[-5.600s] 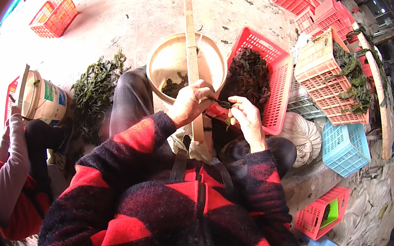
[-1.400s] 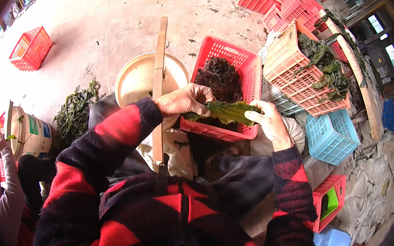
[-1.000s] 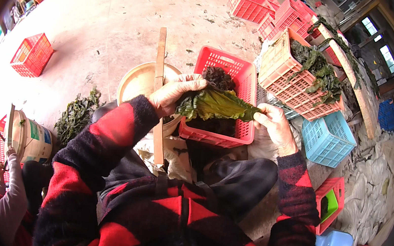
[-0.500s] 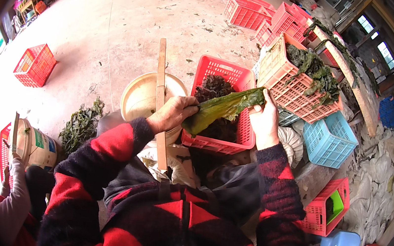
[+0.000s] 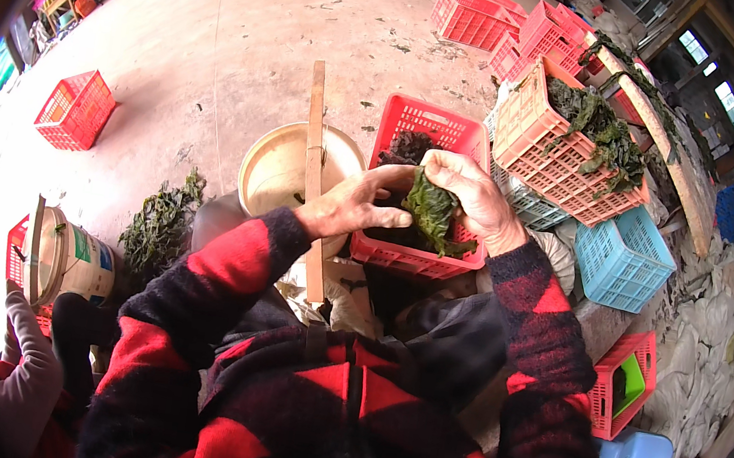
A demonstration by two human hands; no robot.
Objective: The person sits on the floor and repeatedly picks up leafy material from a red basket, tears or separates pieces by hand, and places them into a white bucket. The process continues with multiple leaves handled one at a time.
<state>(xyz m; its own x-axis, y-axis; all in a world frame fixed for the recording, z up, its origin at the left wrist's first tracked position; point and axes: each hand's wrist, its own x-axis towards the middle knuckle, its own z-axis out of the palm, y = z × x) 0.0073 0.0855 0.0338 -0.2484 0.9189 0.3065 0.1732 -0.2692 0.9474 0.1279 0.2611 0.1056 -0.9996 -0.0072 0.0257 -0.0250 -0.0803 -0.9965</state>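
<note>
My right hand [image 5: 474, 202] pinches a dark green seaweed frond [image 5: 431, 212], which hangs down crumpled over a red plastic crate [image 5: 419, 256]. Dark brown, ruffled seaweed [image 5: 408, 147] lies inside that crate. Beside the frond is my left hand [image 5: 354, 203], its thumb and fingers apart and nothing gripped in it; its fingertips reach close to the frond's upper end, and whether they touch it I cannot tell. A narrow wooden slat [image 5: 315, 143] stands across a round cream bucket [image 5: 268, 149], just left of the crate.
An orange crate [image 5: 529, 125] heaped with seaweed leans at the right, near a light blue crate [image 5: 627, 263]. A seaweed pile [image 5: 161, 225] lies on the floor at the left. Another person's sleeve [image 5: 33, 370] shows at lower left, by a white bucket [image 5: 80, 261].
The frond was stretched between both hands; now my left hand has let go of it. It hangs bunched from my right hand, which has moved left and down. The view has shifted slightly.
</note>
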